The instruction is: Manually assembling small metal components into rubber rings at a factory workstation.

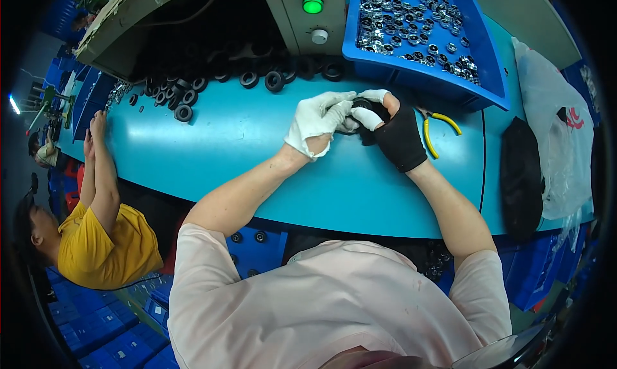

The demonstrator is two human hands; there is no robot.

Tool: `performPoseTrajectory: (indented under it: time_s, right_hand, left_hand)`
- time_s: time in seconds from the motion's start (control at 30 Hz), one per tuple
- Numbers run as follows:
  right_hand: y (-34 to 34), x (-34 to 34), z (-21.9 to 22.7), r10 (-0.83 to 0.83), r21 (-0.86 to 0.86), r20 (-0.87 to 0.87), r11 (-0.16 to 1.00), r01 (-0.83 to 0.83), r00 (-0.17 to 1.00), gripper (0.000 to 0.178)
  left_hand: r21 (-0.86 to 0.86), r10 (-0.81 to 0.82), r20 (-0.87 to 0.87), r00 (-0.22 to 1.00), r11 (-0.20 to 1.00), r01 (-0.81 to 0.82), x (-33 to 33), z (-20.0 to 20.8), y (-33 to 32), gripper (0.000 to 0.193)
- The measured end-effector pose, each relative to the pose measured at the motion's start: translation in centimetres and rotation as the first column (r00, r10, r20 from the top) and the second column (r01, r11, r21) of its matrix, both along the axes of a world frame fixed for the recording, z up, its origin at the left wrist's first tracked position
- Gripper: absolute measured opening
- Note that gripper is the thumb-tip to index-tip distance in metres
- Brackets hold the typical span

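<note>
My left hand [319,120], in a white glove, and my right hand [397,130], in a black fingerless glove with white wraps on the fingers, meet above the blue-green table. Both are closed around a small black rubber tyre [362,104], mostly covered by my fingers. Something shiny shows beside my left fingertips, too hidden to make out. Just right of my right hand lie pliers [429,135] with yellow handles. Beyond my hands stands a blue bin [424,70] of small chrome wheel rims [411,28].
Loose black tyres [274,81] lie along the far side, by a grey machine [302,32] with a lit green button. A clear plastic bag [556,138] and a dark cloth item [520,179] sit at the right. A person in yellow [106,240] works at the left.
</note>
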State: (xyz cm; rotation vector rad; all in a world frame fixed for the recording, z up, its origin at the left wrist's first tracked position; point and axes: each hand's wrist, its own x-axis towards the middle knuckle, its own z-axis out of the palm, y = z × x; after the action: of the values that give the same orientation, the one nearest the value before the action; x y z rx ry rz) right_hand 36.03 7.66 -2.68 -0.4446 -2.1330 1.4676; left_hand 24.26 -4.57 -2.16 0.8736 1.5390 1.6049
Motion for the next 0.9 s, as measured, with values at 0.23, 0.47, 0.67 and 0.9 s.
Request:
performPoseTrajectory:
  time_s: [0.23,0.47,0.67,0.9]
  right_hand:
    - [0.7,0.2,-0.2,0.174,-0.365,0.013,0.918,-0.157,0.985,0.042]
    - [0.7,0.4,0.4,0.230,-0.417,0.010,0.885,-0.205,0.973,0.046]
    - [0.7,0.4,0.2,0.231,-0.442,-0.015,0.871,-0.213,0.973,0.045]
    - [0.9,0.2,-0.2,0.241,-0.315,-0.046,0.917,-0.243,0.969,0.044]
  left_hand:
    - [-0.056,-0.002,0.191,0.982,0.998,0.012,-1.9,-0.6,0.4,0.034]
    - [-0.073,0.003,0.322,0.947,0.997,0.022,-1.9,0.2,0.2,0.037]
    - [-0.059,-0.021,0.328,0.944,0.997,0.042,-1.9,0.1,0.3,0.037]
    - [-0.041,-0.009,0.364,0.931,0.999,0.025,-2.0,0.0,0.4,0.035]
